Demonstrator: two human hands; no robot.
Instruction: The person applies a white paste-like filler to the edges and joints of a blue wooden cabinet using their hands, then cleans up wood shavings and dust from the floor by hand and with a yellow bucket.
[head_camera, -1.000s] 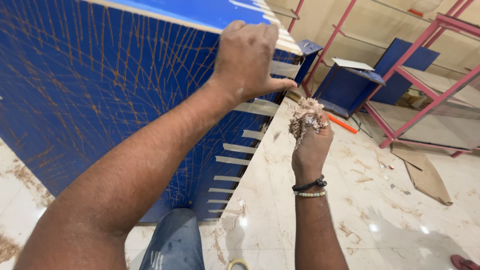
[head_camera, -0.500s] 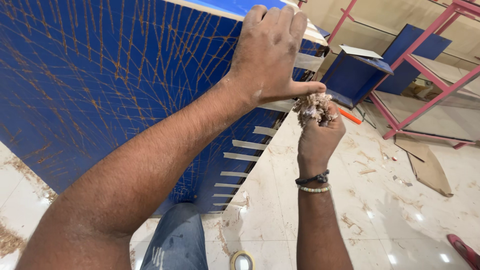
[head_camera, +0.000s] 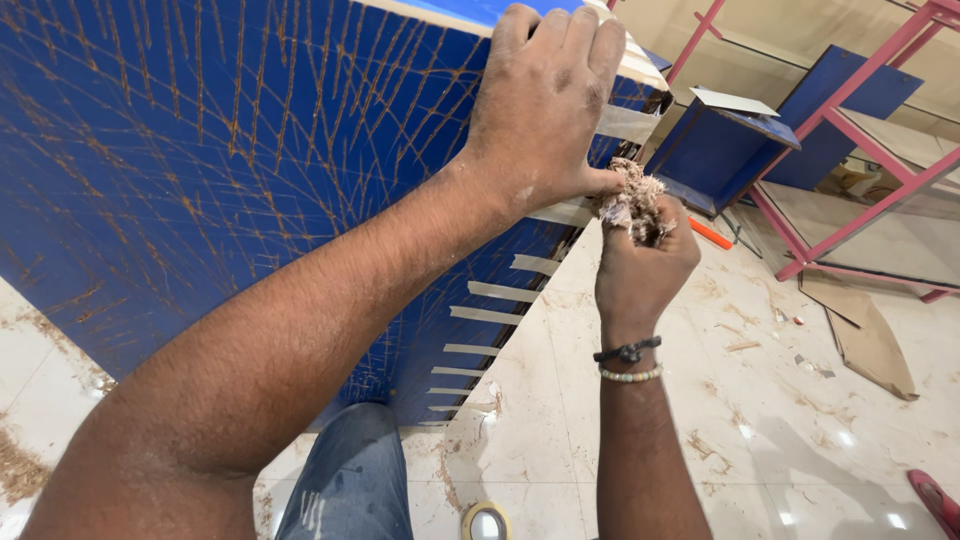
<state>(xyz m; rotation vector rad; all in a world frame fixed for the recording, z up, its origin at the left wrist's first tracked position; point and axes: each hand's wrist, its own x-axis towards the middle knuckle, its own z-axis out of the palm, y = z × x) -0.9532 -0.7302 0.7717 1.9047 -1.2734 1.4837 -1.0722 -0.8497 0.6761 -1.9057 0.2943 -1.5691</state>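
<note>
Head view: looking down along both forearms at a big blue panel stood on edge.
Wad: a clump of pale, frayed fibre (head_camera: 632, 200), pinched at the top of the right hand (head_camera: 645, 265), just beside the panel's near edge and touching the left thumb.
Right hand: closed tight around the wad, fist upright, dark and beaded bands at the wrist.
Left hand: the left hand (head_camera: 545, 105) lies flat over the top edge of the blue panel (head_camera: 200, 180), fingers curled over the rim, gripping the panel and nothing else.
Panel: blue face crossed with thin brown streaks; pale strips (head_camera: 500, 292) stick out along its edge.
Doing it well: as I judge it, keep the left hand firm so the panel stays steady, and press the wad in short strokes close to the edge.
Change: against half a second earlier, the wad sits closer under the left thumb; the left hand's hold looks the same.
Around: glossy tiled floor (head_camera: 780, 440) with scraps, pink racks (head_camera: 860, 215), an orange tool (head_camera: 711, 233).
</note>
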